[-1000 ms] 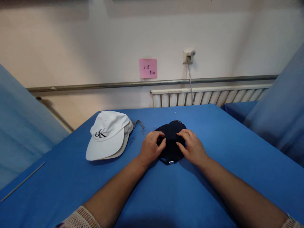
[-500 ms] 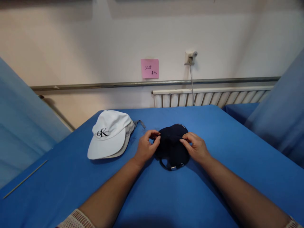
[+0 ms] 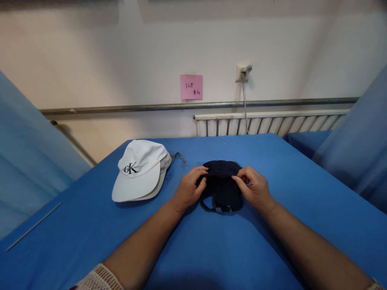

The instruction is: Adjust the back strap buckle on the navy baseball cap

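Observation:
Between my two hands is a dark navy baseball cap [image 3: 223,191], its back strap with a buckle lying toward me on the blue cloth. My left hand [image 3: 191,188] pinches the cap's left edge between thumb and fingers. On the opposite side, my right hand [image 3: 253,187] grips the edge with thumb and forefinger. The cap's front part is partly folded, so its inside is dark and hard to make out. Left of my hands sits a white cap [image 3: 137,171] with black letters, stacked over a greyish one whose strap sticks out to the right.
A blue cloth [image 3: 242,249] covers the table. At the left lies a thin stick [image 3: 33,226]. Behind the table are a metal rail [image 3: 145,108], a white radiator [image 3: 272,123], a socket with a plug [image 3: 242,73] and a pink note [image 3: 191,87]. Blue curtains [image 3: 33,149] hang at both sides.
The navy cap's front edge has been raised and tilted toward me, and its back strap has shifted slightly away. Both hands keep their pinch on it. The white cap stays put.

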### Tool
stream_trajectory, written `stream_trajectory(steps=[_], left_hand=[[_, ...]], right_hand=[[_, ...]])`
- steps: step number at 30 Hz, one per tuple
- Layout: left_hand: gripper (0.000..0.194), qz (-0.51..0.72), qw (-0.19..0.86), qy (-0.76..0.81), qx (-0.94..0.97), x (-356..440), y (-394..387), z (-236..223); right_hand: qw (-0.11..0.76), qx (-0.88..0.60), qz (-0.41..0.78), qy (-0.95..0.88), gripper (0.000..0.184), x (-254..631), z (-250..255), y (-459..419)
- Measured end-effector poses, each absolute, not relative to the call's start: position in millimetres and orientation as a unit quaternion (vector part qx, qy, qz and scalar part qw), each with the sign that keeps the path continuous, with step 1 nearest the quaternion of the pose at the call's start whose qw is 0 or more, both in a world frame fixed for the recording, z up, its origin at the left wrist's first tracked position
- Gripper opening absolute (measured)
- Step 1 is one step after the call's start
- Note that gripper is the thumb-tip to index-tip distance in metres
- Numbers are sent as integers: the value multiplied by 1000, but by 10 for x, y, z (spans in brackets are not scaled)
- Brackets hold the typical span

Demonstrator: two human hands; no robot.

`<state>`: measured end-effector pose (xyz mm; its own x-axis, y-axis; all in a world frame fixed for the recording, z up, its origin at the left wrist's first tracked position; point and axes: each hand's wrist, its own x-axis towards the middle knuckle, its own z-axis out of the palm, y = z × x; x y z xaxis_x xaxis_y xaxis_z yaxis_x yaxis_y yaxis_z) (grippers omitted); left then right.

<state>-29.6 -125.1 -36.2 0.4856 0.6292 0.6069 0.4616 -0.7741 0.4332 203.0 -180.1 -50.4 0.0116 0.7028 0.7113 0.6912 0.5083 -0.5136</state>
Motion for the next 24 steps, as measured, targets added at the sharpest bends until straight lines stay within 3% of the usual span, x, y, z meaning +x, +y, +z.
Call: stream_trajectory(steps=[5, 11, 17, 20, 24], left_hand=[[24, 411, 114, 335, 840, -338, -1166, -336], [14, 395, 79, 458, 792, -450, -1192, -243], [13, 234, 193, 489, 818, -514, -1496, -259], [21, 242, 238, 474, 812, -438, -1576, -377], [13, 255, 238, 485, 802, -348, -1538, -453]], right_hand=[[453, -444, 8, -773, 12, 1982, -451, -1911], [419, -473, 95, -769, 20, 1879, -581, -1821], [432, -471, 136, -757, 21, 1823, -626, -1826], [444, -468, 143, -751, 20, 1802, -640, -1844], [455, -468, 141, -745, 20, 1803, -643, -1852]])
